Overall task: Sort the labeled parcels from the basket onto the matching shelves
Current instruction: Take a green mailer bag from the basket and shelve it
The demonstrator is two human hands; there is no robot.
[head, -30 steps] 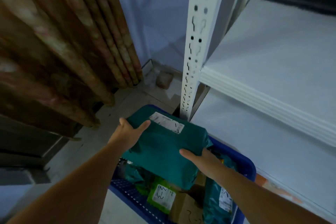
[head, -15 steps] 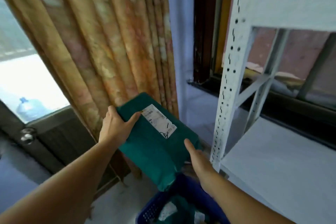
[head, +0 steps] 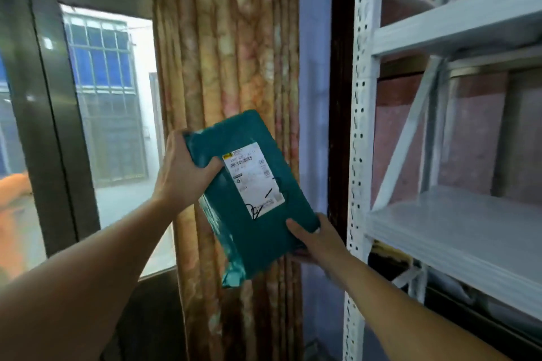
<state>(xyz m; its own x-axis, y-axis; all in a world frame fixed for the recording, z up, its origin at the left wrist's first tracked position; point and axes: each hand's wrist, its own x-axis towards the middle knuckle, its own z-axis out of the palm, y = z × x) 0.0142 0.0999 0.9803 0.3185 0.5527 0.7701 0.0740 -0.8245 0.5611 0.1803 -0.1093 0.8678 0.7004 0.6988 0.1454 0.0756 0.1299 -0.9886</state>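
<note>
- In front of the curtain (head: 234, 53), left of the shelves (head: 457, 231), I see a teal parcel (head: 249, 196) held tilted in the air.
- Left hand (head: 181, 173) grips its top corner.
- Right hand (head: 319, 240) fingers clamp its lower edge.
- White label (head: 253, 180) faces me.

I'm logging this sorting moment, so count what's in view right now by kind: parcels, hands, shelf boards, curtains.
Teal parcels: 1, held by both hands
Hands: 2, left hand and right hand
White shelf boards: 2, upper shelf board and lower shelf board
Curtains: 1
Total: 6
</note>
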